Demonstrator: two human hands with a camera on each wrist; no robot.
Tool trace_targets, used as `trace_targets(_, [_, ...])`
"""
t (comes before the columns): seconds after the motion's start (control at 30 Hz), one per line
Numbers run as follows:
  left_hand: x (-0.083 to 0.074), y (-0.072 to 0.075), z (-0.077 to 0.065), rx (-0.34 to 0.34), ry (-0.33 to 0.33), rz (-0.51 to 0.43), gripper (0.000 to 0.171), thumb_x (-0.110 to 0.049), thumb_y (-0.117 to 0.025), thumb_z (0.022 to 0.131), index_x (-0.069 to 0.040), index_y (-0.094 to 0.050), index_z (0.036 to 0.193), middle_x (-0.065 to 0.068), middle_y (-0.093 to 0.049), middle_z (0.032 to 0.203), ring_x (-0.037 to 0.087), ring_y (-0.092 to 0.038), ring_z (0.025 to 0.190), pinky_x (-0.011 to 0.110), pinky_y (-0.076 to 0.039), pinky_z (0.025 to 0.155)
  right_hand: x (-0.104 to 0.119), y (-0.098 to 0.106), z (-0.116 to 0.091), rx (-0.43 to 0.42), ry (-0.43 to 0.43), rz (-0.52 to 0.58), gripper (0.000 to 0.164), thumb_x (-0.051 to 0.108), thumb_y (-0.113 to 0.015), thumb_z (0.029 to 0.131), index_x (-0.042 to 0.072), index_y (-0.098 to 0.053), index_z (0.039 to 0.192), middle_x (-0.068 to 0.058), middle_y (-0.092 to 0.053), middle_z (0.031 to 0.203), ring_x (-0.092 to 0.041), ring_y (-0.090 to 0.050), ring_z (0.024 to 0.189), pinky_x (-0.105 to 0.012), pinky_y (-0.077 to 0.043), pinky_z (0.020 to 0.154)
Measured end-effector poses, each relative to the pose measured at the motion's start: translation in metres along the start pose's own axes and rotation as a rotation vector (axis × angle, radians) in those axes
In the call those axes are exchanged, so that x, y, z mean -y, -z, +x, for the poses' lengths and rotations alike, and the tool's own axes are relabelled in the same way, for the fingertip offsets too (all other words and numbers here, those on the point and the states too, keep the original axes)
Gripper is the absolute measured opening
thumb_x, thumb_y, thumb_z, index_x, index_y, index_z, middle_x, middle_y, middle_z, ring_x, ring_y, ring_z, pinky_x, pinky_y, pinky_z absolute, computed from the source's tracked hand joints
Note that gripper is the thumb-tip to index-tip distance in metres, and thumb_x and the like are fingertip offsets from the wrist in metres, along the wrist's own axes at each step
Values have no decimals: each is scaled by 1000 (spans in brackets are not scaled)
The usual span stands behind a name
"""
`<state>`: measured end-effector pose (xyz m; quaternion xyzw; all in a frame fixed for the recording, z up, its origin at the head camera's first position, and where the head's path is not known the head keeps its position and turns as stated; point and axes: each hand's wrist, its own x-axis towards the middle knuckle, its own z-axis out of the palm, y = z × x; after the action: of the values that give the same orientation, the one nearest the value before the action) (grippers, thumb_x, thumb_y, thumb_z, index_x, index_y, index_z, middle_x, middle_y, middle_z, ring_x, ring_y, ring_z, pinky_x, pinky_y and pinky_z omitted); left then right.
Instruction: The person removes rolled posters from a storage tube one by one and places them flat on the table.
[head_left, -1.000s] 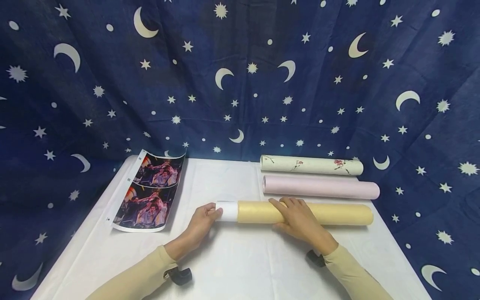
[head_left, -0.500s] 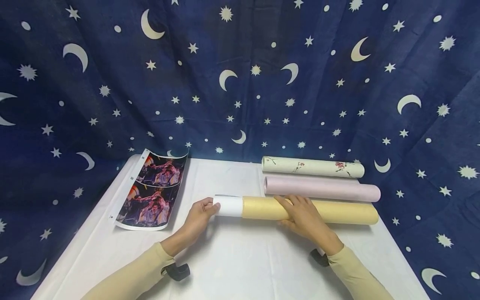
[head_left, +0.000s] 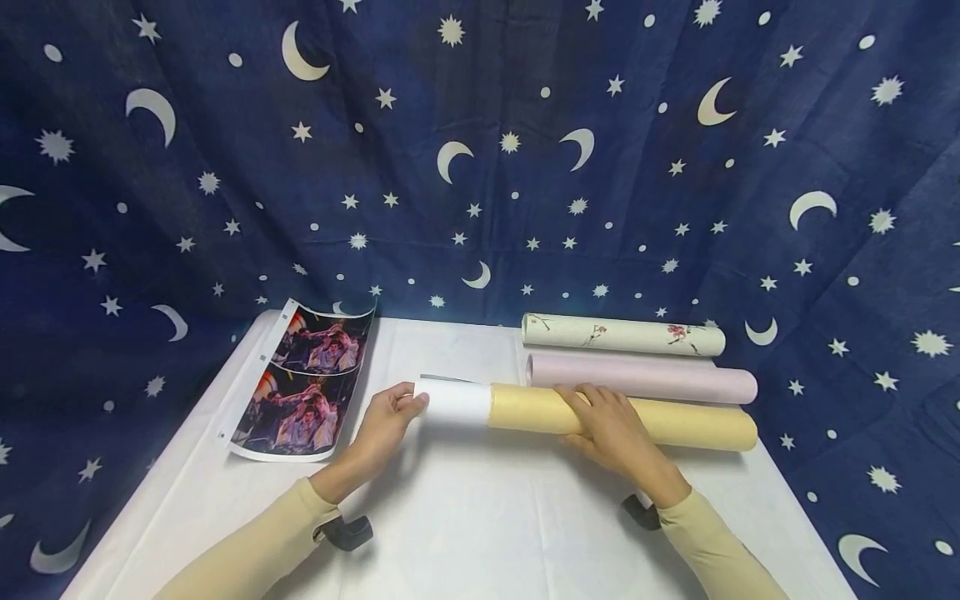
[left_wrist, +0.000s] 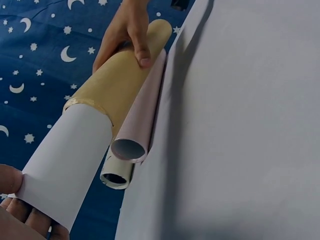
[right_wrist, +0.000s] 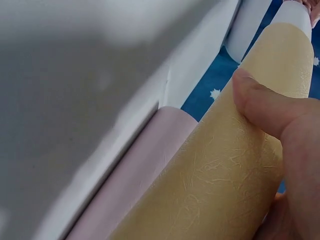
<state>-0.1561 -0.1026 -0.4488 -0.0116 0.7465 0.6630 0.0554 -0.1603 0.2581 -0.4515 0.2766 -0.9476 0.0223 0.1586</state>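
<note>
A tube covered in textured yellow paper (head_left: 697, 423) lies crosswise near the middle of the table. My right hand (head_left: 611, 433) grips it from above, thumb on the near side and fingers over the far side, as the right wrist view also shows. Out of its left end sticks a rolled white sheet (head_left: 456, 403). The left hand (head_left: 386, 425) pinches the sheet's outer end between thumb and fingers; in the left wrist view, the thumb (left_wrist: 10, 179) is on top with fingers beneath. How far the white sheet reaches inside the yellow tube is hidden.
Behind the yellow tube lie a pale pink roll (head_left: 645, 379) and a cream roll with red flowers (head_left: 622, 333). A curled sheet with two printed pictures (head_left: 307, 383) lies at the table's left. A dark blue star-and-moon curtain (head_left: 480, 108) hangs behind the white table (head_left: 480, 533).
My left hand has moved left and slightly away from me with the white sheet's end. More of the sheet now shows outside the yellow tube, whose left end has lifted or shifted back a little.
</note>
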Motion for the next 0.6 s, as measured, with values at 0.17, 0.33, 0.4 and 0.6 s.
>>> trace_targets(0.17, [-5,3,2,-17,-22,36,23,-19,-60,97,0,-66,109,7,-75,91,11,-53,86,29,-39,83,-3,4,-1,5,-10,3,81,49,-79,77,22,-46,145,-12,-63,118,-35,-62,104,-51,-48,87])
trace_targets(0.33, [-7,5,2,-46,-46,39,22,-17,-60,97,3,-65,105,0,-65,73,9,-45,74,25,-35,70,-6,7,-4,11,-21,16,80,47,-79,77,22,-45,146,-12,-63,119,-35,-62,105,-52,-48,88])
trace_targets(0.4, [-8,6,2,-42,-50,29,22,-16,-60,97,5,-64,104,-4,-58,67,9,-41,72,25,-34,67,-8,9,-5,13,-30,18,81,47,-80,77,22,-45,146,-12,-63,119,-35,-62,105,-51,-48,88])
trace_targets(0.6, [-12,12,0,-36,-59,54,23,-18,-60,98,4,-63,103,-9,-50,63,8,-37,66,25,-31,62,-13,9,-9,16,-42,18,82,46,-80,77,23,-43,147,-12,-62,121,-36,-61,108,-53,-46,90])
